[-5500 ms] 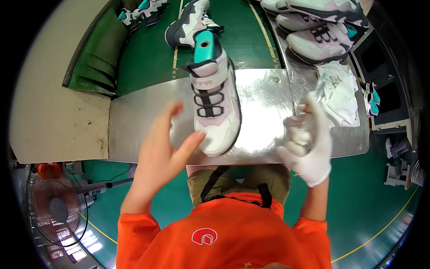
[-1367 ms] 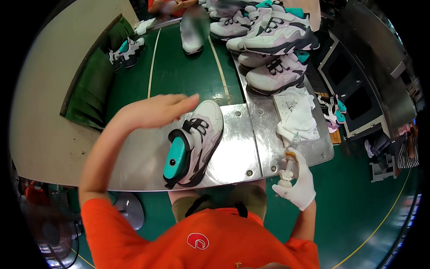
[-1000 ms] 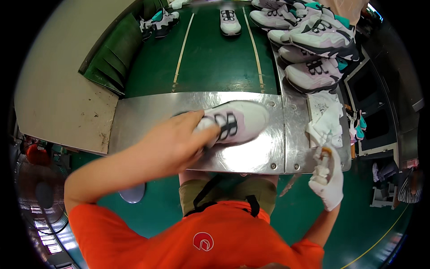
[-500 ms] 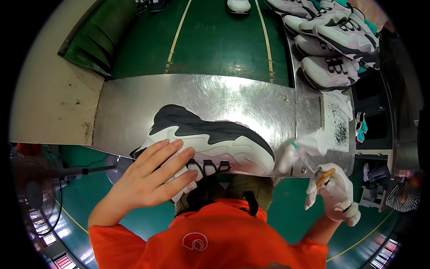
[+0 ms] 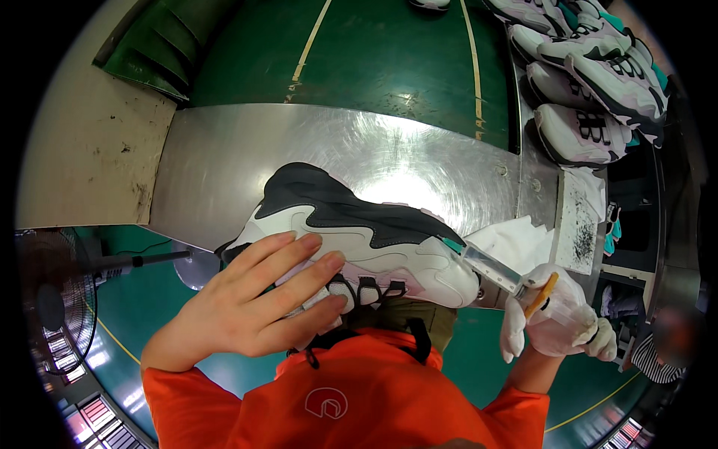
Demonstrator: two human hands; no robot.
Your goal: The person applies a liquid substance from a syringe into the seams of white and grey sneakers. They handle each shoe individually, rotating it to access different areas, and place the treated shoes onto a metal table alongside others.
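Note:
A white sneaker point(image 5: 389, 259) with a black sole, pale pink panels and black laces lies on its side on the steel worktop, its toe toward the right. My bare left hand point(image 5: 247, 303) holds it near the heel, fingers laid across the upper and thumb out of sight. In a white glove, my right hand point(image 5: 557, 318) grips a clear syringe point(image 5: 490, 268) with a yellow flange and a green tip. That tip meets the seam between sole and upper near the toe.
A crumpled white cloth point(image 5: 516, 241) lies beside the toe. Several similar sneakers point(image 5: 580, 135) are stacked at the far right, above a stained white block point(image 5: 577, 224). Behind the steel worktop point(image 5: 224, 150) runs a green belt point(image 5: 374, 63). A fan point(image 5: 56, 288) stands at left.
My right hand has brought the syringe from over the cloth, right of the shoe, to the sole seam at the toe. The view has shifted slightly; my left hand stays on the sneaker.

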